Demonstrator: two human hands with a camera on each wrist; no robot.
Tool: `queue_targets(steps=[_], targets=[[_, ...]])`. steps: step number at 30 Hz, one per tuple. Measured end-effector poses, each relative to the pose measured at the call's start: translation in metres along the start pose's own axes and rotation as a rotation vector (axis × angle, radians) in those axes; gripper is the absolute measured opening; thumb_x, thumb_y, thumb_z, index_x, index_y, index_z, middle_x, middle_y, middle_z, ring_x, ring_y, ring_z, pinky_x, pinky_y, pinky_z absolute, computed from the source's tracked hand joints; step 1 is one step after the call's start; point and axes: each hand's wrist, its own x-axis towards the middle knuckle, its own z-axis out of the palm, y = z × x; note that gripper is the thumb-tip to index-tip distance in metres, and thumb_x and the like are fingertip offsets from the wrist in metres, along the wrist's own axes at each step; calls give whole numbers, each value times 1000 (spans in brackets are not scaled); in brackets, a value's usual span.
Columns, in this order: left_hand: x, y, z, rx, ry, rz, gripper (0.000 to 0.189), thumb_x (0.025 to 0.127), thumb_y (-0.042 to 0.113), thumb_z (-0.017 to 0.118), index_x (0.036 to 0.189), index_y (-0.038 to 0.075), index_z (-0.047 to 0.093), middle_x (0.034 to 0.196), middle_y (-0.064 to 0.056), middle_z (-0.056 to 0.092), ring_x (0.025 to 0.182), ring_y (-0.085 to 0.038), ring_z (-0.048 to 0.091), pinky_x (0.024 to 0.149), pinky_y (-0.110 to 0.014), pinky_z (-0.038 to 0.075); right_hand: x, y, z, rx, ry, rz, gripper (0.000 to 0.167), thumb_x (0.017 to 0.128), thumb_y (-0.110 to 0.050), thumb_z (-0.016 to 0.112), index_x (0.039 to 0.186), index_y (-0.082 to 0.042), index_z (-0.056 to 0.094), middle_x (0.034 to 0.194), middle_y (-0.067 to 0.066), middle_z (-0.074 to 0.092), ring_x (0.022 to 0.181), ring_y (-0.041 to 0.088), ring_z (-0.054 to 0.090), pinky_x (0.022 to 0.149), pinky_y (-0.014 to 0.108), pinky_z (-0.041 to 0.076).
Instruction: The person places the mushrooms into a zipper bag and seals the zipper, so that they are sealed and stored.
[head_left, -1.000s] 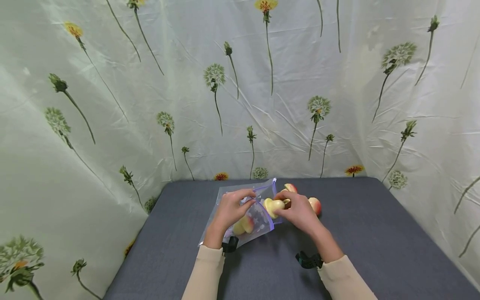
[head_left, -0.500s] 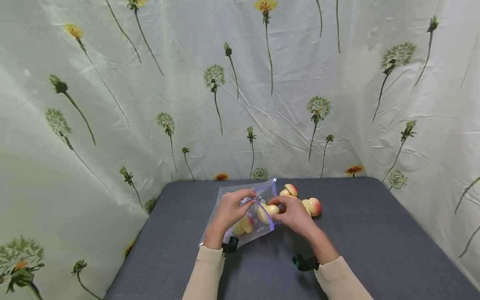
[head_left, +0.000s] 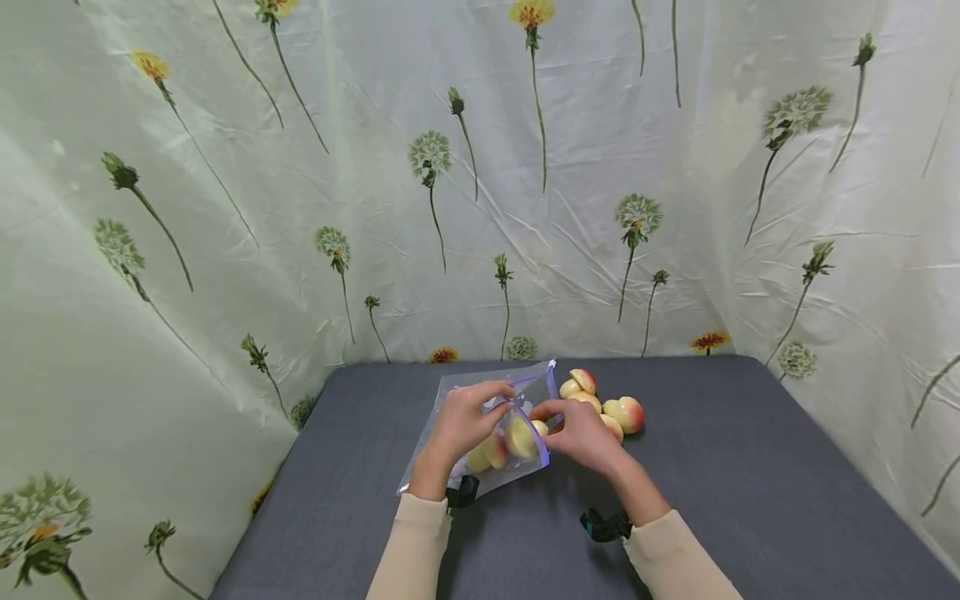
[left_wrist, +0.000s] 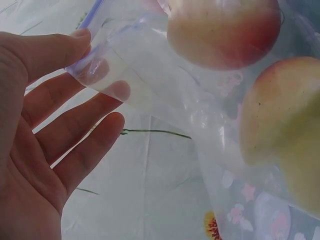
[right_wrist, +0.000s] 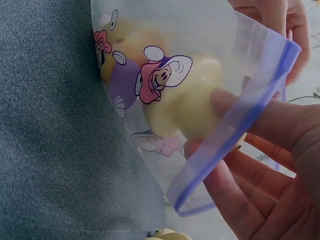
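Observation:
My left hand [head_left: 465, 421] pinches the upper rim of a clear zip bag [head_left: 453, 387] between thumb and index finger; the other fingers extend along the plastic in the left wrist view. The bag has a purple zip edge [right_wrist: 260, 95] and printed cartoon figures. Fingers of my right hand [head_left: 581, 432] reach through the bag's mouth and grip a yellow pear [right_wrist: 195, 112] just inside it, its stem end towards my palm. Deeper in the bag lies another pear [head_left: 480, 455], yellow with a red blush.
Several more yellow-and-red pears [head_left: 626, 414] lie in a cluster on the dark grey table [head_left: 750, 467], right of the bag and beyond my right hand. A pale curtain [head_left: 585, 208] printed with dandelions hangs behind and beside the table.
My right hand has moved left, carrying the pear from the bag's mouth to inside the bag. More of the pears on the table show now. My left hand keeps its pinch on the rim.

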Motion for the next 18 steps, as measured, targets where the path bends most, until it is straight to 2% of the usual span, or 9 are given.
queue_targets(steps=[5,11,18], targets=[[0,2,1,3,3,-1,11,92,15,77,102,11,77,100,4,74,86,-18,72,73,-34,56,2,2,2,19,-20,-3,28,80,-16,84,106,-20,75,99,-5,71,78,17,68,65,32,55],[-1,3,2,30,20,26,12,90,15,79,101,12,76,99,6,73,84,-8,69,73,-30,56,4,3,5,51,-39,2,30,79,-19,86,107,-17,75,100,-4,71,82,17,68,67,33,56],[0,2,3,19,29,46,12,89,13,79,100,11,76,98,5,73,82,-15,71,71,-32,56,6,2,6,85,-50,10,34,79,-22,88,109,-14,75,104,0,72,83,19,70,67,33,57]])
